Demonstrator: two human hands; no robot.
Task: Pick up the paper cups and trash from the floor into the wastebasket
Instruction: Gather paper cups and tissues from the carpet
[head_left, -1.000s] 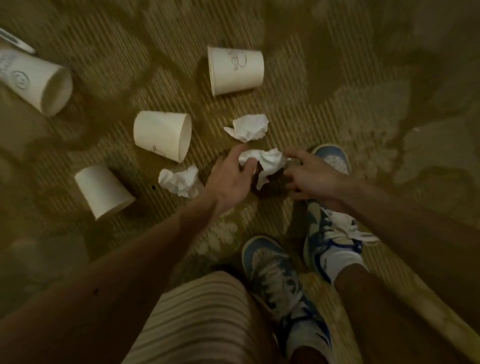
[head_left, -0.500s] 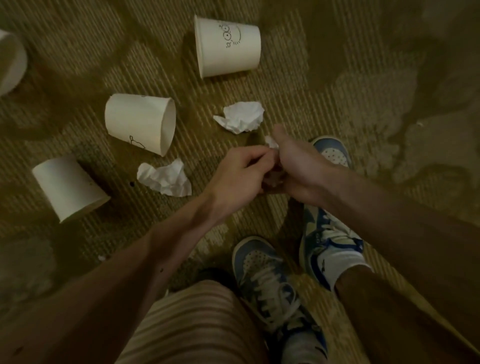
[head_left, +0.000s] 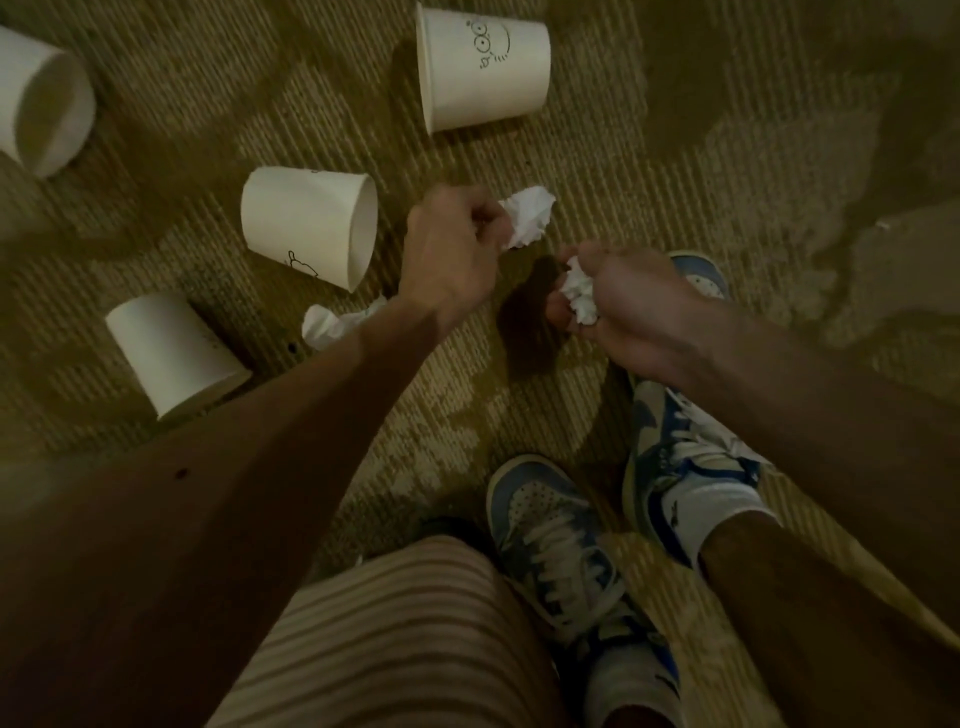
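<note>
My left hand (head_left: 451, 247) pinches a crumpled white paper wad (head_left: 529, 215) just above the carpet. My right hand (head_left: 628, 306) grips a second wad (head_left: 581, 292) in its curled fingers. A third wad (head_left: 332, 325) lies on the floor, partly hidden by my left forearm. Several white paper cups lie on their sides: one with a drawn face (head_left: 483, 65) at the top, one (head_left: 311, 226) left of my left hand, one (head_left: 174, 353) at lower left, one (head_left: 39, 101) at the far left edge. No wastebasket is in view.
The floor is patterned olive carpet (head_left: 753, 182). My two blue and white sneakers (head_left: 561, 545) (head_left: 685, 457) stand below the hands, and my striped shorts (head_left: 395, 634) fill the bottom middle.
My hands were together on one wad; now they have parted. The right hand keeps that wad, and the left hand has reached up and taken hold of the wad that lay further away.
</note>
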